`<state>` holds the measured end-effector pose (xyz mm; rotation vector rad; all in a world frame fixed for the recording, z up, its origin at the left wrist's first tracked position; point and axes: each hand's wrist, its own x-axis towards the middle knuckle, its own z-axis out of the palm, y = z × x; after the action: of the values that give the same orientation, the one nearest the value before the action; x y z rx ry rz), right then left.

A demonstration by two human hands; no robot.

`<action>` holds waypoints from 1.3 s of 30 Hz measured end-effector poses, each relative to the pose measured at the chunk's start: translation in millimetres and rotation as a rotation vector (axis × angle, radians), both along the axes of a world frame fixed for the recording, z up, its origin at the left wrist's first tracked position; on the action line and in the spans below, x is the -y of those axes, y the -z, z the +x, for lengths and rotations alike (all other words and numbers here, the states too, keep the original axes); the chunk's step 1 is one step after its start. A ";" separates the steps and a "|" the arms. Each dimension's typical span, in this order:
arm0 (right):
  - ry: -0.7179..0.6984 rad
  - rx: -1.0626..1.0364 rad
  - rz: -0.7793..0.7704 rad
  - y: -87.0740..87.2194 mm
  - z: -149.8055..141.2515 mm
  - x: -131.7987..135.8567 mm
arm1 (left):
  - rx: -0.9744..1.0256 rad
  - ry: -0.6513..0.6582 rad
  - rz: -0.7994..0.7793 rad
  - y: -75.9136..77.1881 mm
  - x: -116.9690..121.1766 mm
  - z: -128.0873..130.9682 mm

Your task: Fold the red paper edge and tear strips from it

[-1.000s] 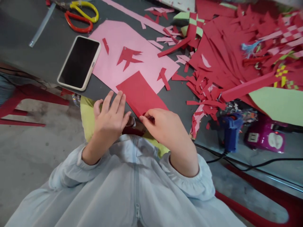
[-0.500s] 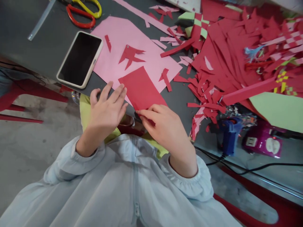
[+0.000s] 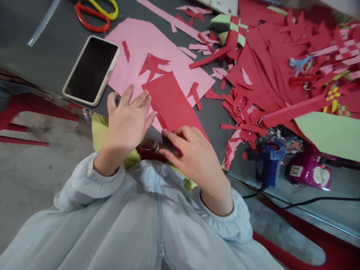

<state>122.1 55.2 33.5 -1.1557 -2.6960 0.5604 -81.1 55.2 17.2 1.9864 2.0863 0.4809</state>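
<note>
On the dark grey table (image 3: 36, 67), a broad pink paper sheet (image 3: 135, 41) is partly covered by the rectangular red paper (image 3: 176, 103). For a neat result, the red paper should be kept flat and its edge pressed evenly, without wrinkle. By the left hand (image 3: 126, 125), whose fingers are widely spread, its left edge is touched, not gripped. By the right hand (image 3: 198, 157), its near edge is touched with bent fingers, the thumb parted, nothing visibly pinched.
</note>
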 end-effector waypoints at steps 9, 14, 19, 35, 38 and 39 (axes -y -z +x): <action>0.223 -0.190 -0.013 7.6 -1.8 10.8 | -0.099 -0.018 -0.037 -7.4 -4.4 13.3; 0.413 -0.228 -0.139 9.2 -2.5 13.7 | -0.117 -0.009 0.007 -7.4 -2.7 15.2; 0.376 -0.179 -0.159 8.1 -2.5 10.5 | -0.122 -0.019 0.010 -5.6 -0.7 17.5; 0.302 -0.197 -0.152 10.2 0.6 2.9 | -0.215 0.024 -0.050 -15.5 1.0 17.9; 0.299 -0.198 -0.166 9.7 0.1 1.9 | -0.227 0.050 -0.082 -20.6 -1.8 18.9; 0.303 -0.196 -0.175 9.7 0.0 1.8 | -0.230 0.059 -0.089 -22.3 -2.9 19.4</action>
<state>122.1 53.4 23.9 -1.4360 -2.2877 0.8214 -61.6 58.1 39.5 2.1313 2.1278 0.1509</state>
